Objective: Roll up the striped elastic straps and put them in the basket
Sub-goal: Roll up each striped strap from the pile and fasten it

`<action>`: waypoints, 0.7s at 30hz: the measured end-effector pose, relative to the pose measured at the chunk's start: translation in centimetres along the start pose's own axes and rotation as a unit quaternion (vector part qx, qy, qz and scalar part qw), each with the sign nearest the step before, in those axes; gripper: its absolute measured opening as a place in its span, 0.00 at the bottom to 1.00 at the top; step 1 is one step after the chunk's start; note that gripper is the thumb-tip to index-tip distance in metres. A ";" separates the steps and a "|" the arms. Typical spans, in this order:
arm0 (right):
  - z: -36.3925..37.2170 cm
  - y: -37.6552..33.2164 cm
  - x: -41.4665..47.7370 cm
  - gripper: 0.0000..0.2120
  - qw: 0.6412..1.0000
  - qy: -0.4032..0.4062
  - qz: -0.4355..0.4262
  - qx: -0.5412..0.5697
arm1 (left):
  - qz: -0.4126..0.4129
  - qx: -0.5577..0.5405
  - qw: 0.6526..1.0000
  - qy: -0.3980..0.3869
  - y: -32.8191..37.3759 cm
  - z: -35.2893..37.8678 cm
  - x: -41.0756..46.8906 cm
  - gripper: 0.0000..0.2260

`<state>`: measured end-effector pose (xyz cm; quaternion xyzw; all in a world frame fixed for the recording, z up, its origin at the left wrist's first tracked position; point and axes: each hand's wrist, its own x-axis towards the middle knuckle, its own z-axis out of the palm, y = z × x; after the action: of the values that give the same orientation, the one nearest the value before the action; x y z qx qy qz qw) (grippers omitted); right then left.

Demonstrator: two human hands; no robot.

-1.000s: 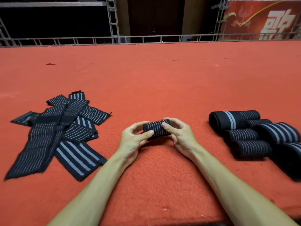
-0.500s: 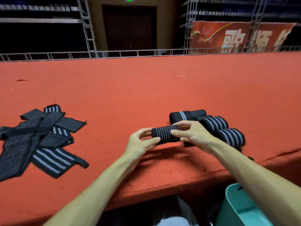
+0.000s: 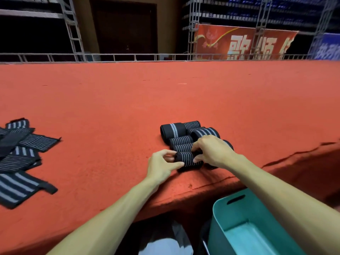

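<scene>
Black roll (image 3: 186, 159) pinched by left hand (image 3: 161, 168), right hand (image 3: 214, 151).

Before me the red carpeted platform (image 3: 165, 100) carries a heap of flat black grey-striped elastic straps (image 3: 20, 155) at its left edge and rolled striped straps (image 3: 184, 131) clustered near its front edge.

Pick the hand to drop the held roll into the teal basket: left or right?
Right, probably. The right hand grips the rolled strap, and the teal basket sits low on the right, under that forearm. The left hand, pinching the other end, would have to cross over.
</scene>
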<state>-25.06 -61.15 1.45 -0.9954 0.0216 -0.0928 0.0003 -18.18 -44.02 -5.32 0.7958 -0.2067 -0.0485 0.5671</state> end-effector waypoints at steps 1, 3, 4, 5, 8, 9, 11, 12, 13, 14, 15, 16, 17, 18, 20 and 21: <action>0.1 -0.1 0.2 0.17 1.000 0.004 -0.004 -0.008 | -0.003 0.017 1.000 0.011 -0.1 0.2 0.2 0.18; 0.3 -0.3 0.4 0.17 1.000 0.006 -0.008 -0.017 | -0.011 0.036 0.999 0.032 -0.3 0.3 0.2 0.16; 0.4 -0.4 0.5 0.17 1.000 0.004 -0.009 -0.020 | -0.011 0.048 0.998 0.037 -0.3 0.3 0.2 0.15; 0.4 -0.5 0.6 0.17 1.000 0.000 -0.009 -0.021 | -0.005 0.063 0.997 0.032 -0.3 0.2 0.1 0.15; 0.0 -0.8 0.7 0.19 0.999 -0.032 0.005 -0.017 | 0.020 0.081 0.996 -0.026 -0.2 -0.6 0.0 0.15; -0.1 -1.0 0.8 0.20 0.999 -0.036 0.006 -0.021 | 0.023 0.072 0.996 -0.049 -0.1 -1.1 0.0 0.15; -0.5 -1.9 1.0 0.22 1.000 -0.019 0.006 -0.024 | 0.033 0.052 0.996 -0.065 0.0 -2.7 0.0 0.11; -0.7 -2.6 1.1 0.22 1.000 0.003 0.007 -0.012 | 0.036 0.044 0.996 -0.067 0.1 -3.8 -0.1 0.08; -0.7 -3.5 1.3 0.22 1.000 0.030 0.006 0.009 | 0.039 0.039 0.996 -0.068 0.2 -5.1 -0.3 0.06; -0.6 -4.6 1.5 0.21 0.998 0.051 0.002 0.031 | 0.043 0.041 0.996 -0.066 0.3 -6.6 -0.5 0.06; -0.4 -5.9 1.9 0.20 0.997 0.066 -0.008 0.049 | 0.049 0.050 0.996 -0.063 0.3 -8.3 -0.8 0.06; -0.1 -7.3 2.3 0.19 0.995 0.068 -0.021 0.063 | 0.055 0.062 0.995 -0.056 0.2 -10.1 -1.1 0.07; 0.3 -8.9 2.8 0.17 0.994 0.067 -0.034 0.077 | 0.058 0.076 0.994 -0.046 0.0 -12.1 -1.6 0.07; 0.6 -10.6 3.4 0.17 0.993 0.061 -0.046 0.091 | 0.062 0.090 0.993 -0.033 -0.2 -14.1 -2.2 0.08; 1.2 -14.4 4.7 0.18 0.989 0.049 -0.072 0.118 | 0.064 0.119 0.991 0.000 -1.0 -18.2 -3.4 0.08; 1.5 -16.4 5.4 0.20 0.987 0.043 -0.085 0.131 | 0.061 0.134 0.989 0.017 -1.5 -20.3 -4.1 0.07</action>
<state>-18.80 -44.99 1.02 -0.9800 -0.0757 -0.1371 0.1223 -15.19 -24.12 -0.18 0.8511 -0.2500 0.0283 0.4608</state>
